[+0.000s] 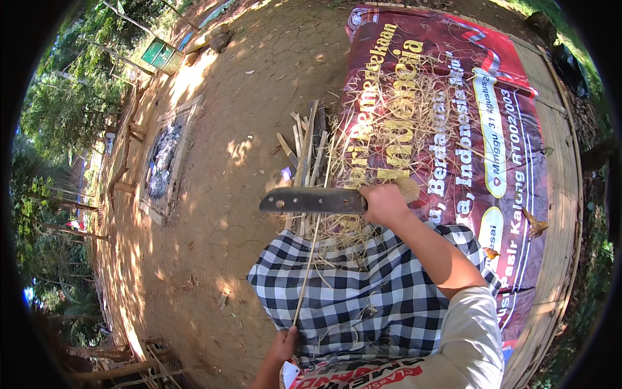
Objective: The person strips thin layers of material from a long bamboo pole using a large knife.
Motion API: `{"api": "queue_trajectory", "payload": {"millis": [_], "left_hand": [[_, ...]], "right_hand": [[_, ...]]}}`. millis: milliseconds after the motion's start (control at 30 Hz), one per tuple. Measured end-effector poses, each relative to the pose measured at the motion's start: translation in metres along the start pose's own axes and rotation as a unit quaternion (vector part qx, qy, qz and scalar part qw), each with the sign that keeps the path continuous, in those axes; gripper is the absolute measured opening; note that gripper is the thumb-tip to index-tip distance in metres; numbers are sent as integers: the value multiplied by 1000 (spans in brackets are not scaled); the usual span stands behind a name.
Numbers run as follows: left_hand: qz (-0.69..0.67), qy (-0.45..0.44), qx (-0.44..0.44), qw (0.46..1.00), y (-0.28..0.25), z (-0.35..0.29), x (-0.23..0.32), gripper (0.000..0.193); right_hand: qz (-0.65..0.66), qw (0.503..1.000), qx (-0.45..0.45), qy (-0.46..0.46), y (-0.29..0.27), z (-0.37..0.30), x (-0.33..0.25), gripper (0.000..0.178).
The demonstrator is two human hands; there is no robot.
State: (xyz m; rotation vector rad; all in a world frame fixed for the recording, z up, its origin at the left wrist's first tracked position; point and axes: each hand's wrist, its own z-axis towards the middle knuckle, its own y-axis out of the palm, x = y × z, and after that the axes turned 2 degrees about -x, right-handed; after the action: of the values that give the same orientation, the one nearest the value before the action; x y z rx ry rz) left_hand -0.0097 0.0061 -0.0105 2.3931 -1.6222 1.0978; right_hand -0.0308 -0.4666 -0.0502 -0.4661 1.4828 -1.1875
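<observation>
My right hand (385, 203) is wrapped round the handle of a broad dark knife (311, 201) with small holes in its blade. The blade points left, lying across a long thin bamboo strip (308, 275); I cannot tell whether the two touch. Lower down, my left hand (282, 343) is closed on the near end of that strip, which runs away from me past the blade. A black-and-white checked cloth (376, 285) covers my lap, with some shavings on it.
A dark red printed banner (447, 142) strewn with shavings (402, 117) covers a bamboo platform (551, 259) at right. Split sticks (311, 146) lie beside it. On the dirt ground (227, 117) at left are an ash-filled pit (165, 155) and a green container (159, 55).
</observation>
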Motion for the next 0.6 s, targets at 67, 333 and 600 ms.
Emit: {"api": "queue_trajectory", "payload": {"millis": [67,333,600], "left_hand": [[26,-5,43,999,9,-4,-1,58],[44,12,50,998,10,-8,14,61],[40,36,32,998,7,-2,-1,61]], "right_hand": [[0,998,-3,-66,3,0,-11,20],[12,945,81,317,-15,6,83,23],[107,924,124,345,-31,5,61,26]]}}
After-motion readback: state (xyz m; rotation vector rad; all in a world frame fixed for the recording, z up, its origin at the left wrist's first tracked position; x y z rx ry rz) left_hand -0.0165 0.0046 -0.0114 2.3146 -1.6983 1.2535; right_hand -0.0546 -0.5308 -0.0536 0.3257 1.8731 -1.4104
